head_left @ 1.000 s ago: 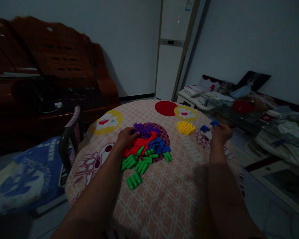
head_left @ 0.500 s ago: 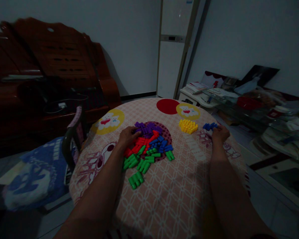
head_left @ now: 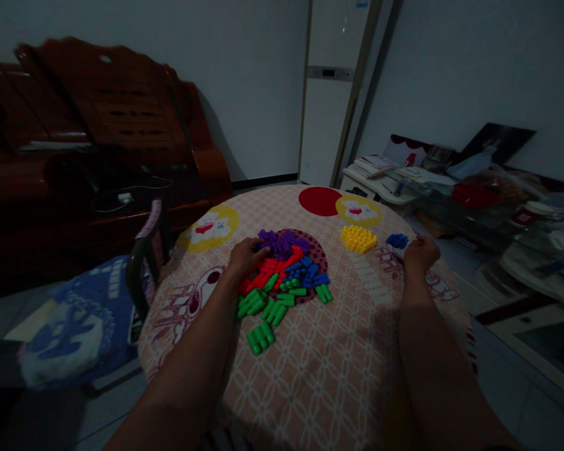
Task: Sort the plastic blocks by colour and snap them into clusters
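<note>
left hand [head_left: 245, 257]: at purple blocks [head_left: 286, 243], can't tell my grip
right hand [head_left: 422, 252]: beside blue blocks [head_left: 397, 240], can't tell
step: likely blue placement
next: needs finger clearance

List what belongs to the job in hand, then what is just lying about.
Apparently in the job:
- purple blocks, left hand at them
- small blue group, right hand beside it
- red blocks, green blocks, yellow blocks

Lying about:
- blue-and-white cloth on the chair
- papers
- white plug with cable
</note>
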Demonstrator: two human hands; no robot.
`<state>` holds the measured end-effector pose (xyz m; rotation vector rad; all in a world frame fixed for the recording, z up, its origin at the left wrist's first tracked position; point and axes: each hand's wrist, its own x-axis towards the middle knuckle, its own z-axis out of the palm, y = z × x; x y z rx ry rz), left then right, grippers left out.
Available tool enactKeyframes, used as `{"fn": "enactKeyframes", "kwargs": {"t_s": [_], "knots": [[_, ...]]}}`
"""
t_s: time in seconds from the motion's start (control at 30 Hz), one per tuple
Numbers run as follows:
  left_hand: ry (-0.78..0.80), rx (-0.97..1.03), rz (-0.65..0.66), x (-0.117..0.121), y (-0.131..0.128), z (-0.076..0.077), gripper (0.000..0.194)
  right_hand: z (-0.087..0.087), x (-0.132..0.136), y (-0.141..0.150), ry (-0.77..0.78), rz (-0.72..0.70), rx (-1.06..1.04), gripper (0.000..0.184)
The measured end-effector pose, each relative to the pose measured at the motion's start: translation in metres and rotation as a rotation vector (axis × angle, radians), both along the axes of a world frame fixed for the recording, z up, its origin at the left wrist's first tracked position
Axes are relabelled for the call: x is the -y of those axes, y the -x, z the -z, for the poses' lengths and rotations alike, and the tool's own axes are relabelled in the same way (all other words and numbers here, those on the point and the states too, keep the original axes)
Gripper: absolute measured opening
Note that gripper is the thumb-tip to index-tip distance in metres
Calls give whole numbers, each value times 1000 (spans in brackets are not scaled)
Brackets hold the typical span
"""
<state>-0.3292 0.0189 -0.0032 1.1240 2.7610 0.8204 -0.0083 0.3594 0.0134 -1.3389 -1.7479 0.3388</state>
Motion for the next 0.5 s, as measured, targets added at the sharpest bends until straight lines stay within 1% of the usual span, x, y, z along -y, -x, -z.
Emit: {"fn": "enactKeyframes", "kwargs": {"t_s": [0.07, 0.1, 0.13, 0.17, 0.23, 0.3, 0.33, 0.37, 0.4, 0.5], "knots": [[11, 12, -2, 0, -1, -1, 44, -11, 7, 5, -31, 34, -57, 39], [15, 17, -4, 0, -1, -1, 44, -17, 11, 10, -43, 29, -82, 36], [17, 19, -5, 0, -1, -1, 44, -22, 17, 18, -51, -4, -95, 32], [19, 17, -5, 0, -1, -1, 44, -26, 25, 27, -51, -67, -102, 28], [25, 9, -3, 0, 0, -1, 45, -32, 45, 48, -3, -279, -103, 21], [28, 7, 4, 0, 1, 0, 46, -35, 70, 68, 131, -616, -84, 19], [25, 10, 8, 0, 1, 1, 46, -36, 84, 77, 200, -749, -36, 19], [19, 14, 11, 0, 2, 1, 46, -36, 97, 84, 238, -857, 35, 17], [13, 18, 13, 0, 2, 2, 47, -37, 109, 89, 240, -939, 114, 15], [5, 28, 14, 0, 3, 3, 47, -36, 138, 96, 184, -1118, 337, 9]]}}
